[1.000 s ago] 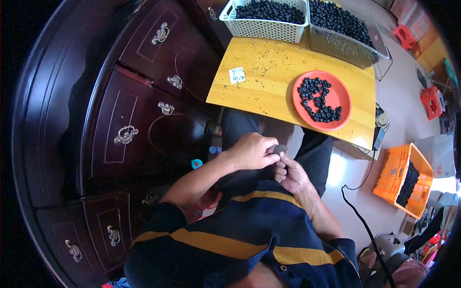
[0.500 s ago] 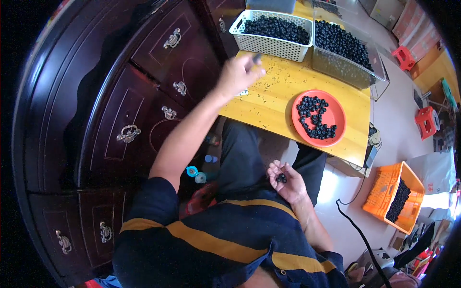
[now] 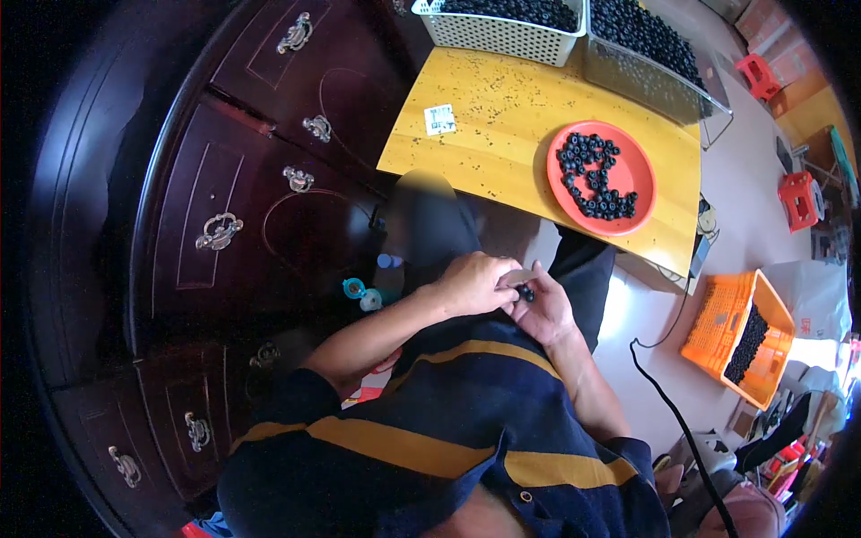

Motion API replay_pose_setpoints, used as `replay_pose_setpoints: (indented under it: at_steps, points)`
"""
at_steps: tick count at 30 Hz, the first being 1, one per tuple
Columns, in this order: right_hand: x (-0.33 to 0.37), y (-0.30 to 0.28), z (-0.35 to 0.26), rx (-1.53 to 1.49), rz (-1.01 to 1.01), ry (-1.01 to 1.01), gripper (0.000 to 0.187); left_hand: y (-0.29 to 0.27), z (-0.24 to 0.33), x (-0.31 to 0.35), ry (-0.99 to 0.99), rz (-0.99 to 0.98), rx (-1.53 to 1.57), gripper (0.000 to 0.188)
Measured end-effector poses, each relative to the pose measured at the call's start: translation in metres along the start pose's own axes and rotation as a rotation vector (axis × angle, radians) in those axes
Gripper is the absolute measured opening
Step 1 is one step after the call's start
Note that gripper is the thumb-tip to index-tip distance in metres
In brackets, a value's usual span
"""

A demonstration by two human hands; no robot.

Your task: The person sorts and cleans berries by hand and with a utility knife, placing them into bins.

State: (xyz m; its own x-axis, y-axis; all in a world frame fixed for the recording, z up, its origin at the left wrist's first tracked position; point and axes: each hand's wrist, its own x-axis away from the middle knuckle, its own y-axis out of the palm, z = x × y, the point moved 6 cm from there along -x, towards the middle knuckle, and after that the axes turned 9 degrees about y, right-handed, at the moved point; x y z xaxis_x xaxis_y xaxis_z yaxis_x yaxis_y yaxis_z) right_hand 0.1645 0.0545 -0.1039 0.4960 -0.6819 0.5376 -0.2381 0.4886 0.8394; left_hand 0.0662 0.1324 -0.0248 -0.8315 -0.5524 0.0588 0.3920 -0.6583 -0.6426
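Observation:
Over my lap, my left hand (image 3: 480,282) and my right hand (image 3: 545,309) meet. A few small black ring-shaped parts (image 3: 526,293) rest in my right hand, its fingers curled around them. My left hand's fingers pinch a thin, flat, greyish piece (image 3: 518,277) against these parts; its kind cannot be made out. On the yellow table, a red plate (image 3: 638,160) carries many more of the same black parts. Two bins full of black parts, a white perforated basket (image 3: 502,39) and a clear plastic bin (image 3: 641,88), stand at the table's far end.
Small dark crumbs litter the yellow table (image 3: 502,134), where a white printed card (image 3: 439,119) lies. Dark wooden drawers (image 3: 215,206) line the left. An orange crate (image 3: 708,332) of black parts stands on the floor at right, near a black cable (image 3: 668,399). Red stools (image 3: 798,202) stand farther off.
My left hand has come back from above the table's left side to my right hand. The printed card it partly covered now shows fully. The view has shifted, so the table sits higher.

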Motion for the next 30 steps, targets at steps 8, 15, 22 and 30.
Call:
replay_pose_setpoints:
  at_steps: [8,15,22,30]
  points:
    - [0.008,0.013,0.001,0.048,-0.07,-0.001,0.05,0.006,0.011,0.002,0.017,0.022,0.011,0.033]
    - [0.003,-0.004,0.004,0.003,-0.073,0.006,0.041,0.013,0.001,-0.001,-0.04,0.043,0.051,0.026]
    - [0.006,0.004,0.004,0.04,-0.046,-0.023,0.036,0.011,0.005,0.0,0.001,0.134,0.041,0.023]
    - [0.009,0.002,-0.005,0.102,-0.079,-0.091,0.032,-0.019,0.01,0.0,0.012,0.379,0.164,0.018]
